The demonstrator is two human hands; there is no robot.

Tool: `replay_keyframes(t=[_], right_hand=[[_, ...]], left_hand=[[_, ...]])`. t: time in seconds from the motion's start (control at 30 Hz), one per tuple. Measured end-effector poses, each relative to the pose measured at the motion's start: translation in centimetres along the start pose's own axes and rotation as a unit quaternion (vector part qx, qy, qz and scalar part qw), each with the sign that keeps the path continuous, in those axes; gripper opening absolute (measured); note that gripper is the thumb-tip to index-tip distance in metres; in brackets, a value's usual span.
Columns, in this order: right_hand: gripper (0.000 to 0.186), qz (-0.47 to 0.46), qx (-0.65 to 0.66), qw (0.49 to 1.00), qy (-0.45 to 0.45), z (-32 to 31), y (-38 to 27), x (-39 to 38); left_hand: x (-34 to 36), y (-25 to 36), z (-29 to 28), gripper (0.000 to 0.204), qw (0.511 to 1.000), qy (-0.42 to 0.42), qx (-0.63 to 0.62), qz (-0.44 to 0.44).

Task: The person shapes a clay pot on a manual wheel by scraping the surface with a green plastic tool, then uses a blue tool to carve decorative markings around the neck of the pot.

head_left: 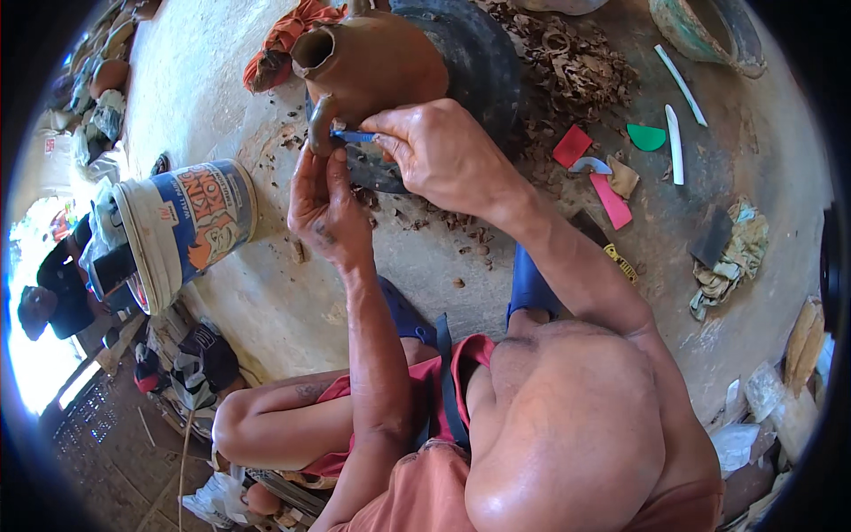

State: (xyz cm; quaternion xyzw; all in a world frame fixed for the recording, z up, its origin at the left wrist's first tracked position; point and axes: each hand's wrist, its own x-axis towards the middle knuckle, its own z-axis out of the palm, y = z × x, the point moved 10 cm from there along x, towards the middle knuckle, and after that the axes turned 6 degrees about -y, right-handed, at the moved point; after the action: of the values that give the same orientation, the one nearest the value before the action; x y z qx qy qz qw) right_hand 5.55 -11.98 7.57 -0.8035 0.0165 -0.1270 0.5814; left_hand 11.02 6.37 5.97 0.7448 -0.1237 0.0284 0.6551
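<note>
A brown clay pot (390, 66) with an open neck lies on a round black base (479, 62). Out of its near left side comes a curved clay piece (321, 124), shaped like a handle or spout. The fingers of my left hand (330, 208) are closed on the lower end of this piece, thumb on one side. In my right hand (443, 155) is a small blue-handled tool (356, 136), possibly a razor, pinched between thumb and fingers. Its head touches or nearly touches the curved piece; the exact contact is too small to tell.
Clay shavings (567, 66) are heaped right of the base. Red, green and pink flat scrapers and white strips (675, 146) lie beyond my right arm. An orange cloth (288, 40) sits behind the pot. Left stands a paint bucket (191, 222); a person (62, 284) is farther off.
</note>
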Motion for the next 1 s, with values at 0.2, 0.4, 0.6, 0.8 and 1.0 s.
replay_keyframes(t=[0.2,0.4,0.6,0.8,1.0], right_hand=[[0.022,0.04,-0.021,0.998,0.033,0.1,0.3,0.1],[0.02,-0.007,0.034,0.996,0.078,-0.3,0.4,0.9],[0.018,-0.068,-0.013,0.998,0.008,0.4,-1.1,1.7],[0.019,-0.072,-0.195,0.973,-0.1,0.7,-3.4,1.3],[0.015,-0.125,-0.375,0.913,-0.102,1.5,-5.1,1.4]], left_hand=[[0.4,0.2,-0.9,0.038,0.999,-0.003,0.048,0.008],[0.5,0.2,-0.2,0.035,0.999,-0.014,0.03,-0.01],[0.5,0.4,0.0,0.035,0.999,-0.015,0.027,-0.018],[0.5,0.3,-0.4,0.036,1.0,-0.014,0.007,-0.015],[0.6,-0.2,-0.6,0.037,0.999,-0.025,0.007,-0.032]])
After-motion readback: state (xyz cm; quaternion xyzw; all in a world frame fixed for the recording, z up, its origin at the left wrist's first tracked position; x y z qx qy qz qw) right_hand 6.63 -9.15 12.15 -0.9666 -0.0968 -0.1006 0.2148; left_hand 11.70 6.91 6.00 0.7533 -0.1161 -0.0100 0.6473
